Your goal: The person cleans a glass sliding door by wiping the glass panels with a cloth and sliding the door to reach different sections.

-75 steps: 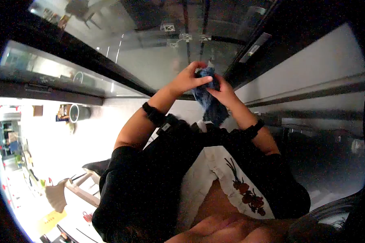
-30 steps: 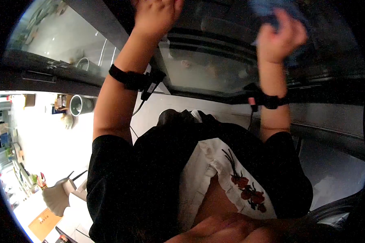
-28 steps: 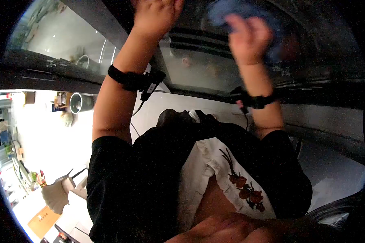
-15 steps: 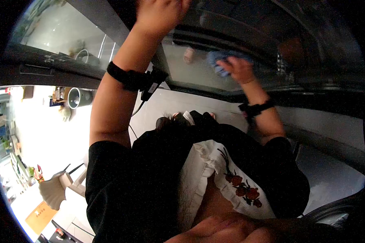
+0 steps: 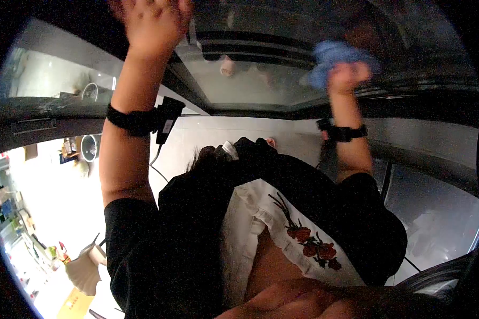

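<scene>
1. Right grip (image 5: 348,76) is bunched around a blue cloth (image 5: 332,56), seen against the dark glass pane (image 5: 261,94); left grip (image 5: 154,24) cannot be told, its fingers cut off above.
2. Below the glass pane, a dark frame (image 5: 383,110) crosses in front of the pale floor (image 5: 197,133).
3. Beige chair (image 5: 84,272), lower left, partly hidden by the left sleeve (image 5: 130,239) (black).
4. Grey bin (image 5: 92,148) beside the left arm (image 5: 125,167).
5. Both arms reach upward, each strapped; the right hand is blurred.

Cloth (image 5: 326,55) before glass panel (image 5: 250,90), bin (image 5: 90,148) and chair (image 5: 84,272) leftward.
</scene>
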Motion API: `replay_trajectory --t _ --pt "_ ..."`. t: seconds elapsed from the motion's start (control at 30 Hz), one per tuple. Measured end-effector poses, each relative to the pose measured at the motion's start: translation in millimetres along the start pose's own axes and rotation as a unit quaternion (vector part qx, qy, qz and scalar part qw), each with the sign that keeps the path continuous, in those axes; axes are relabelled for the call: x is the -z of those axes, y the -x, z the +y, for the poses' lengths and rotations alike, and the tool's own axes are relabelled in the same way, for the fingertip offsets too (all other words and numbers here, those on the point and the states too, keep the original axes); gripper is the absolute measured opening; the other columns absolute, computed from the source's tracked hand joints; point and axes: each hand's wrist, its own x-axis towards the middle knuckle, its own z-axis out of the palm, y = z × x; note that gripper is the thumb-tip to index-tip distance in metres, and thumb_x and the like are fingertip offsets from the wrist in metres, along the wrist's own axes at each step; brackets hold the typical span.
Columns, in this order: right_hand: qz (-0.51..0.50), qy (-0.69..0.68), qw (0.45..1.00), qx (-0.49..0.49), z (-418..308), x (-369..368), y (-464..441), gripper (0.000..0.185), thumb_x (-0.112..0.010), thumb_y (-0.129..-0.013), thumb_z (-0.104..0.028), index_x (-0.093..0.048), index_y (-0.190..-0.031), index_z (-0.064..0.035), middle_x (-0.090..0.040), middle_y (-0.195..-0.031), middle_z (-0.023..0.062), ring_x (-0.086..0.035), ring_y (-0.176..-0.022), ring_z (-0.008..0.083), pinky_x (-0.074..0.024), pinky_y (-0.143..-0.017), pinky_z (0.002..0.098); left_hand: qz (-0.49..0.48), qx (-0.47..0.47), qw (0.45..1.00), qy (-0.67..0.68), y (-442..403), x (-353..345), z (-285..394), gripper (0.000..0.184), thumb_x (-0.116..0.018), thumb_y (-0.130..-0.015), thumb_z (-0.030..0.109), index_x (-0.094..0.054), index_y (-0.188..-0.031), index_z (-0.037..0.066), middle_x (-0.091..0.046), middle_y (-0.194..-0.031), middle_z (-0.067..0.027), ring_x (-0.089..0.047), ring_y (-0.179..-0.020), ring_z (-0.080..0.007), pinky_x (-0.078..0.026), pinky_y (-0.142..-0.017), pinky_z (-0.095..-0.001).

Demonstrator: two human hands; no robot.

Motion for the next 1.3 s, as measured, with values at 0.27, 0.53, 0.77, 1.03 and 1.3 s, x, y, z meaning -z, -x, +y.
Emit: replay_trajectory --t 0.27,0.53,0.77,1.03,1.3 --pt "-0.379 -0.102 0.918 -0.066 25 -55 165 0.047 -0.064 -0.071 -0.054 -0.058 -0.069 -0.0073 -0.057 -0.066 0.0169 -0.058 -0.064 0.037 -0.0465 -0.058 0.0454 0.03 -0.033 0.997 -0.063 -12 -13 -9 0.057 -0.031 -0.092 0.037 -0.027 -0.136 0.001 -0.021 -0.142 -0.024 -0.019 -0.13 -0.0448 -0.018 -0.104 -0.0536" --pt "0.141 0.215 0.966 0.024 175 81 -1 0.032 -0.069 -0.069 -0.018 -0.047 -0.09 -0.008 -0.049 -0.096 0.0104 -0.043 -0.092 0.0303 -0.0352 -0.084 0.0448 0.052 -0.031 0.997 0.05 -21 -10 7 0.059 -0.046 -0.088 0.035 -0.028 -0.134 0.003 -0.03 -0.135 -0.0273 -0.028 -0.124 -0.0478 -0.021 -0.101 -0.0608" --pt "0.338 -0.187 0.904 -0.185 116 6 25 0.019 -0.058 -0.077 -0.024 -0.05 -0.082 -0.0079 -0.052 -0.077 0.002 -0.05 -0.072 0.0186 -0.0428 -0.071 0.0308 0.054 -0.01 0.998 0.024 -38 -9 16 0.059 -0.044 -0.089 0.037 -0.027 -0.134 0.003 -0.027 -0.135 -0.0293 -0.023 -0.125 -0.0505 -0.019 -0.101 -0.061" --pt "-0.173 -0.045 0.983 0.039 31 -35 145 0.025 -0.072 -0.059 -0.032 -0.063 -0.071 -0.0118 -0.061 -0.078 0.0106 -0.058 -0.066 0.0344 -0.048 -0.065 0.0429 0.062 0.007 0.996 0.064 -31 -14 10 0.057 -0.041 -0.089 0.041 -0.034 -0.134 0.007 -0.027 -0.139 -0.0244 -0.023 -0.125 -0.0511 -0.018 -0.102 -0.0574" --pt "0.253 0.097 0.962 -0.035 131 84 -64 0.047 -0.059 -0.074 -0.011 -0.035 -0.113 -0.0028 -0.044 -0.11 0.0184 -0.047 -0.093 0.031 -0.04 -0.08 0.0429 0.045 0.018 0.999 0.022 -16 -9 15 0.055 -0.048 -0.087 0.032 -0.035 -0.132 0.004 -0.03 -0.137 -0.0226 -0.025 -0.125 -0.0483 -0.023 -0.101 -0.0578"
